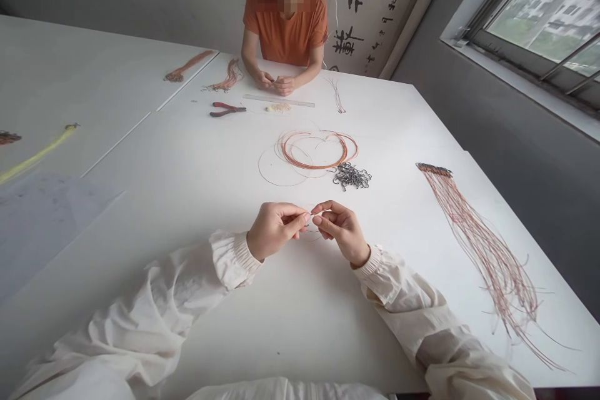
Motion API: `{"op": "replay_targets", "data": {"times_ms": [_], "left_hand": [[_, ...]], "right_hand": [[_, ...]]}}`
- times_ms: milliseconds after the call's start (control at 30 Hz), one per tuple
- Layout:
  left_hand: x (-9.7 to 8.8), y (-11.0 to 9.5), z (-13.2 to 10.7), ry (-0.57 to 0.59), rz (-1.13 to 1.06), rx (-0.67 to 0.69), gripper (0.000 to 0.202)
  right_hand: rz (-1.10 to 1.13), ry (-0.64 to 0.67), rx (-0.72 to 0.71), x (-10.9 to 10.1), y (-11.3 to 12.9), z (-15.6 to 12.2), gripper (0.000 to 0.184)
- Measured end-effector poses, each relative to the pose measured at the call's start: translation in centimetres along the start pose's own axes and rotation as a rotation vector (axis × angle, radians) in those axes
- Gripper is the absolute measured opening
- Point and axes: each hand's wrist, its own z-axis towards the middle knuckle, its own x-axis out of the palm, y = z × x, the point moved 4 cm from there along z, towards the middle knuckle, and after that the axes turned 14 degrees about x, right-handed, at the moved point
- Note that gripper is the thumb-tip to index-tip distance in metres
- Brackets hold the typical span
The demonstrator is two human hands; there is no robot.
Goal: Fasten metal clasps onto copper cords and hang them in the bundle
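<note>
My left hand (276,228) is closed in a pinch on a small dark fish hook (307,225), mostly hidden by the fingers. Almost touching it, my right hand (343,231) has thumb and forefinger drawn together at a thin line; the line is very faint between the fingertips. Just beyond the hands lies a heap of dark fish hooks (351,176). Against that heap rests a loose coil of orange-brown line (345,153), with thinner loops spreading to its left.
At right lies a long bundle of hooked lines (478,237). Across the table (187,156) a person in an orange top (290,31) works with both hands together. Near them are red-handled pliers (227,109), a ruler (279,100) and smaller line bundles (229,75). A yellow bundle (40,153) lies left.
</note>
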Motion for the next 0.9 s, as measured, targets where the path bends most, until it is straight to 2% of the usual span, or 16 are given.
{"op": "replay_targets", "data": {"times_ms": [100, 267, 367, 433, 500, 600, 733, 900], "left_hand": [[-0.3, -0.1, 0.2, -0.026, 0.089, 0.088, 0.023], [-0.5, 0.1, 0.6, 0.003, 0.256, 0.211, 0.025], [-0.3, 0.3, 0.5, 0.049, 0.347, 0.276, 0.026], [0.0, 0.4, 0.4, 0.090, 0.363, 0.302, 0.024], [0.4, 0.5, 0.2, 0.133, 0.359, 0.317, 0.025], [0.8, 0.3, -0.2, 0.188, 0.329, 0.337, 0.030], [1.3, -0.4, -0.5, 0.241, 0.273, 0.355, 0.029], [1.0, -0.8, -0.6, 0.180, 0.240, 0.328, 0.031]], "right_hand": [[-0.111, -0.062, -0.036, 0.1, -0.2, -0.3, 0.018], [-0.547, -0.225, -0.283, 0.3, 1.0, -1.3, 0.009], [-0.731, -0.225, -0.381, 0.8, 2.0, -1.8, 0.012], [-0.755, -0.204, -0.390, 0.8, 2.7, -1.9, 0.012], [-0.711, -0.181, -0.356, 0.6, 3.2, -1.8, 0.010], [-0.601, -0.130, -0.232, -0.1, 3.7, -1.4, 0.008], [-0.427, 0.016, -0.042, -0.8, 3.3, -0.5, 0.011], [-0.125, 0.180, 0.160, -1.3, 1.5, 0.6, 0.018]]}}
